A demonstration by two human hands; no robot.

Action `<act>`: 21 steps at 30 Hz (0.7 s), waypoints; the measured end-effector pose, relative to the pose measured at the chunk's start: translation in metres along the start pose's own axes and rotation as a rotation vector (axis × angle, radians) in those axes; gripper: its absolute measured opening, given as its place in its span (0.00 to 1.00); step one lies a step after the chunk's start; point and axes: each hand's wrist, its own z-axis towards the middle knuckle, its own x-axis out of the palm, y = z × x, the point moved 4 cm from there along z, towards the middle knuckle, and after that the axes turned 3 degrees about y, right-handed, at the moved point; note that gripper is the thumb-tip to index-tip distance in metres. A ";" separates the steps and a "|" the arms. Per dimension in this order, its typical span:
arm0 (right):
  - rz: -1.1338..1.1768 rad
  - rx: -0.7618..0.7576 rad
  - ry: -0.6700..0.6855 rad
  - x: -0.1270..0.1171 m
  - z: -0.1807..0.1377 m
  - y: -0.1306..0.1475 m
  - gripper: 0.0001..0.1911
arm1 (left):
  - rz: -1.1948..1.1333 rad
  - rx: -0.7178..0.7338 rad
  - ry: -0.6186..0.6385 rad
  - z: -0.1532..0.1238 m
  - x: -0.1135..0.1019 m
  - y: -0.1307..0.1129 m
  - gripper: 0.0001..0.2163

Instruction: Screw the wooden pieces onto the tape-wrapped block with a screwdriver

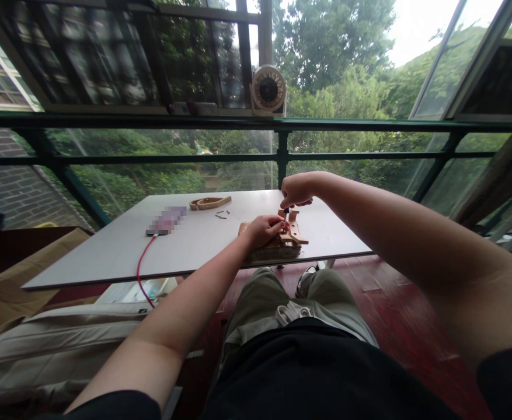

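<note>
My right hand (298,189) is closed around the dark handle of a screwdriver (286,211), which points straight down at a light wooden piece (298,238). Close to the screwdriver's lower end, my left hand (264,230) has its fingertips pinched together; what they hold is too small to make out. The wooden piece has upright parts and small holes. It rests on a brownish block (275,252) at the table's near edge, partly hidden by my left hand.
On the white table (190,254) lie a curved wooden part (209,202), several small screws (221,216) and a blurred phone-like device (167,221) with a red cable (139,265). A round fan (268,89) stands by the railing. A cardboard box (23,251) and bag (63,350) are at left.
</note>
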 end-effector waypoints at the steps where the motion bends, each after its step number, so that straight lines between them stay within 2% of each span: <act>1: 0.000 0.000 0.001 0.000 0.000 0.000 0.22 | -0.018 -0.004 -0.001 0.000 0.000 0.000 0.18; 4: -0.003 0.003 -0.004 0.001 -0.001 0.000 0.23 | -0.050 -0.015 0.000 0.000 0.000 0.000 0.19; 12: 0.011 0.017 0.003 0.001 -0.002 0.003 0.23 | 0.002 -0.004 -0.012 0.000 -0.001 -0.005 0.15; 15: 0.007 -0.020 0.022 0.002 -0.002 0.005 0.21 | -0.034 -0.023 -0.006 -0.002 -0.002 -0.005 0.16; 21: -0.049 -0.139 -0.152 -0.003 -0.002 0.007 0.18 | -0.035 -0.041 -0.021 -0.003 -0.002 0.001 0.16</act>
